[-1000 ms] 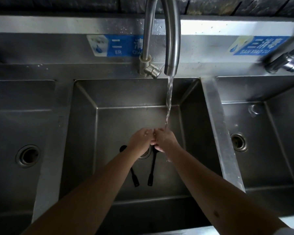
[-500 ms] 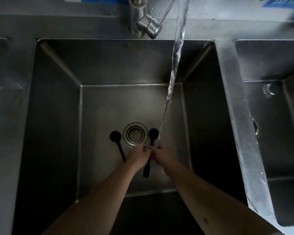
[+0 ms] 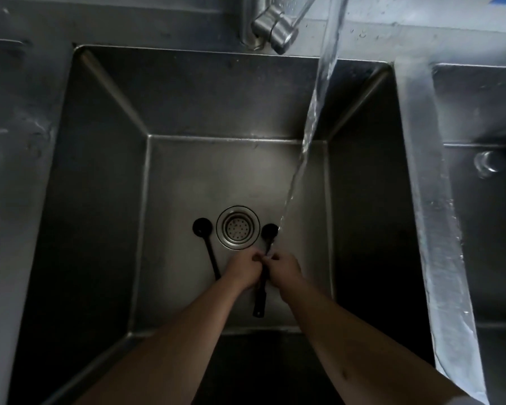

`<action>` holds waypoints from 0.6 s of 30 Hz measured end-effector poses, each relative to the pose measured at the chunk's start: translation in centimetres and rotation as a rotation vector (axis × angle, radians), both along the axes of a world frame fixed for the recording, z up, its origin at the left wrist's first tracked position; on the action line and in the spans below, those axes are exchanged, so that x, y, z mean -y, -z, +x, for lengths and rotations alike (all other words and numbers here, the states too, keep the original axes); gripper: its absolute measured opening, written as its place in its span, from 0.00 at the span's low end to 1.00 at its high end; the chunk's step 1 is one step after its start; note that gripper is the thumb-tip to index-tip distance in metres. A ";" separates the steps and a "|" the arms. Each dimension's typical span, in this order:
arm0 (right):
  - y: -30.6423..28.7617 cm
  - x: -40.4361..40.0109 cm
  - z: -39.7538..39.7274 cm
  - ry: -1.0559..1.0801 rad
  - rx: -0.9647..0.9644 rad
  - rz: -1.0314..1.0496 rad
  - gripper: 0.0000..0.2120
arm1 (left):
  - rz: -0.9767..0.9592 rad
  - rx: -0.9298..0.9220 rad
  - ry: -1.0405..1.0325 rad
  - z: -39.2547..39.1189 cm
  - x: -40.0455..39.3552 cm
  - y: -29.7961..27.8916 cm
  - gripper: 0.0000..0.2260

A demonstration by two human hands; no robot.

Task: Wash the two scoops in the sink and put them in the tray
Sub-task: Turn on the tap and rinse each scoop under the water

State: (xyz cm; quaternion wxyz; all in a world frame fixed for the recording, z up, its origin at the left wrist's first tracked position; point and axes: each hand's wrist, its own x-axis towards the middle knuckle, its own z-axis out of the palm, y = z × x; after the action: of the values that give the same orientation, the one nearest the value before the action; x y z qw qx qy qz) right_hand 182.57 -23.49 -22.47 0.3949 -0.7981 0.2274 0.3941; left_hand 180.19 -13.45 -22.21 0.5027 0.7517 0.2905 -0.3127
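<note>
Two black long-handled scoops lie on the floor of the middle steel sink [image 3: 94, 176], one on each side of the drain [image 3: 237, 227]. The left scoop [image 3: 208, 247] lies free. Over the handle of the right scoop [image 3: 268, 231], my left hand [image 3: 241, 270] and my right hand [image 3: 285, 267] meet with curled fingers, right where the water stream [image 3: 310, 133] lands. Whether the fingers grip that handle or only touch each other is not clear. The handle's end sticks out below my hands. No tray is in view.
The tap base and lever [image 3: 272, 27] sit at the top, with water running. A steel divider [image 3: 433, 217] separates this basin from another sink basin [image 3: 491, 229] on the right. A flat steel surface [image 3: 9, 171] borders the left.
The view has tilted down and closer into the basin. My hands sit nearer to me than the drain, over the right scoop's handle. Both scoops stay where they were.
</note>
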 end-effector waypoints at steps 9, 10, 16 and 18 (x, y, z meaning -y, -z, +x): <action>-10.0 1.4 -2.0 0.140 -0.092 0.294 0.06 | -0.192 0.155 -0.309 2.1 0.5 -7.0 0.09; -11.0 1.5 -2.2 0.157 -0.092 0.299 0.07 | -0.254 0.154 -0.352 2.1 0.6 -7.9 0.10; -16.6 1.5 -2.2 0.217 -0.085 0.356 0.07 | -0.454 0.122 -0.557 2.7 1.0 -12.9 0.08; -17.9 1.5 -2.3 0.217 -0.055 0.378 0.07 | -0.393 0.102 -0.561 3.0 0.9 -13.9 0.06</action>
State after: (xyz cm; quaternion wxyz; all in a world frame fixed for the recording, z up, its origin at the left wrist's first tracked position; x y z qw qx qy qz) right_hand 180.30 -24.96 -4.57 0.5711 -0.6697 0.2448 0.4067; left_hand 183.19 -14.30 -8.29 0.7183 0.5459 0.3946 -0.1744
